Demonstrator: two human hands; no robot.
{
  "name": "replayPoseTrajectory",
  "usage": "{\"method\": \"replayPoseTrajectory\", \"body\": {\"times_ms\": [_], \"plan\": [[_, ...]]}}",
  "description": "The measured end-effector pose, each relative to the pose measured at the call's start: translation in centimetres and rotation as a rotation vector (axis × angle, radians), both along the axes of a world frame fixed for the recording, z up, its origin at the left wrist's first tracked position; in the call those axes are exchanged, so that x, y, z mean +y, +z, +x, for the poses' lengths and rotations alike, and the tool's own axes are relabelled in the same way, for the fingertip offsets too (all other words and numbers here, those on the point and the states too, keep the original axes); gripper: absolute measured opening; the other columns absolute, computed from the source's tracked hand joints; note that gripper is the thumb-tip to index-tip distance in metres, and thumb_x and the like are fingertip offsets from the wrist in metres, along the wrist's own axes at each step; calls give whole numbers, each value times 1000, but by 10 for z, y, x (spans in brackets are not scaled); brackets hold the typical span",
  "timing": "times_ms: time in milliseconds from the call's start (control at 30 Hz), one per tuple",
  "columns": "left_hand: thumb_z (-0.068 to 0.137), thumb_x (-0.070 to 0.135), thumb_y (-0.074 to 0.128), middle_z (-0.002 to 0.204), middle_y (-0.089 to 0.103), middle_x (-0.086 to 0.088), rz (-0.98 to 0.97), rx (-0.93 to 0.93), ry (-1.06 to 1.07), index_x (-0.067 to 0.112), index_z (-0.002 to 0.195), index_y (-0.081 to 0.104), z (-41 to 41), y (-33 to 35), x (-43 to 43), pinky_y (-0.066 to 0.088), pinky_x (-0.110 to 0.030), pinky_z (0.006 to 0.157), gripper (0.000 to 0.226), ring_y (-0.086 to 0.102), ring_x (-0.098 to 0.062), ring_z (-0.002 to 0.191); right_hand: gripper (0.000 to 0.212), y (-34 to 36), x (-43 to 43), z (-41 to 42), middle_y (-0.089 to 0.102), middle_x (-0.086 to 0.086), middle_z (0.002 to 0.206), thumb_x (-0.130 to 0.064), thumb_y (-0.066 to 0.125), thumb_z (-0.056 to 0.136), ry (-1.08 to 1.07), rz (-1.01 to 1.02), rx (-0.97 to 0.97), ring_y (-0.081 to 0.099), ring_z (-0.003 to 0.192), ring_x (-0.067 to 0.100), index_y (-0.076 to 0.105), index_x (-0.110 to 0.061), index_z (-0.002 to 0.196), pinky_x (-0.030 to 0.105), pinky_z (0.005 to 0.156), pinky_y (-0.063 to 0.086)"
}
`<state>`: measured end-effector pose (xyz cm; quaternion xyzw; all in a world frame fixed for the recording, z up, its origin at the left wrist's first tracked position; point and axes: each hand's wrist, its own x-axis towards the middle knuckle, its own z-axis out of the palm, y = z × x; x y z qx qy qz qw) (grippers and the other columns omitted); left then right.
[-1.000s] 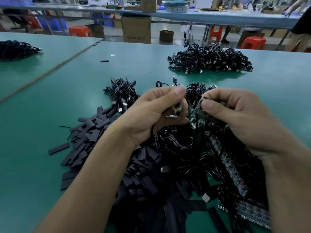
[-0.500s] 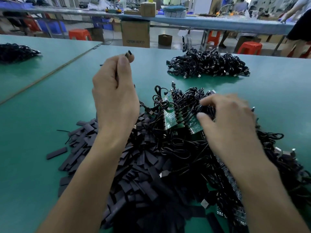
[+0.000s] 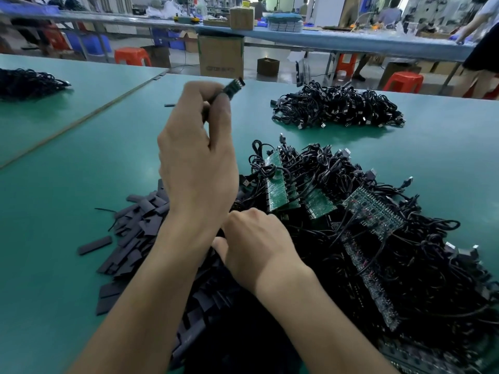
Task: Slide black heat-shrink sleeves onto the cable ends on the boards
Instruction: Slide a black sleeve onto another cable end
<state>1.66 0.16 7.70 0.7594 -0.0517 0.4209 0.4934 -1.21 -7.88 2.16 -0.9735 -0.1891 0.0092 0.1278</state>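
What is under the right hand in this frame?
The right hand lies where the pile of black sleeves meets the tangled cables. Its fingertips point down and are covered by the hand itself, so whether they pinch a sleeve cannot be seen.

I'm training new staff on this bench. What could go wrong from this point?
1. The left hand grips the small dark piece raised, by one end; it might slip and drop.
2. The right hand reaches into the sleeve pile beside tangled cables; it could snag one and drag a green board.
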Motion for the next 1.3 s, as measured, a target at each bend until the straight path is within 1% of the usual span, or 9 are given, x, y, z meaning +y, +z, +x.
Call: {"method": "replayPoseTrajectory", "body": {"times_ms": [133,267,500,600,700,767,900,1033,1300], "plan": [[104,24,51,79,59,18,-18,67,-74,29,107,64,3,-6,-1,41,-25,62,14,53,-5,67,21,-6,8,-2,39,3,81,-15,56,95,-38,70,61,55,90,36,38,-16,84,35,73,30],[104,24,48,79,61,19,-2,109,-79,24,118,66,7,-10,1,40,-24,62,23,53,0,62,14,2,6,-3,35,2,76,-4,53,91,-118,231,158,36,63,25,43,-13,87,36,67,34],[101,21,56,78,70,13,18,181,-235,26,119,60,6,-11,-3,36,-12,52,19,51,2,51,18,30,-40,-10,60,0,98,-17,53,98,-272,375,-66,56,89,19,70,-21,104,30,80,46],[99,21,61,77,74,14,71,255,-367,30,101,54,3,-10,-9,43,-14,56,11,57,6,54,15,39,-67,-8,63,-6,92,-25,51,101,-328,539,-152,60,80,9,64,-28,95,29,70,44],[98,22,61,79,74,16,156,370,-478,32,92,56,-1,-10,-12,54,-34,59,13,61,-14,57,16,43,-90,-4,69,-6,74,-22,53,101,-338,726,-197,68,62,5,60,-29,89,16,56,48],[97,21,63,79,75,14,153,448,-543,30,90,61,-3,-10,-11,56,-34,60,12,62,-15,57,17,43,-101,-4,70,-7,70,-19,56,101,-332,790,-252,68,57,4,62,-32,92,12,54,48],[96,18,65,79,76,12,117,525,-557,26,88,66,-3,-12,-10,60,-30,65,11,68,-11,59,25,42,-109,-6,73,-16,78,-19,67,95,-297,883,-358,71,68,5,66,-42,101,23,66,54],[97,15,60,76,76,9,58,556,-579,19,91,63,-2,-11,-11,45,-16,48,8,68,-10,57,31,39,-109,-7,75,-18,91,-23,80,84,-274,910,-418,73,83,5,69,-46,102,35,83,60],[100,13,57,71,75,5,-84,620,-667,21,96,71,-5,-8,-12,41,-13,44,17,65,-6,55,21,31,-110,-2,75,-12,79,-17,74,89,-192,959,-413,73,75,4,72,-28,107,20,71,59]]}}
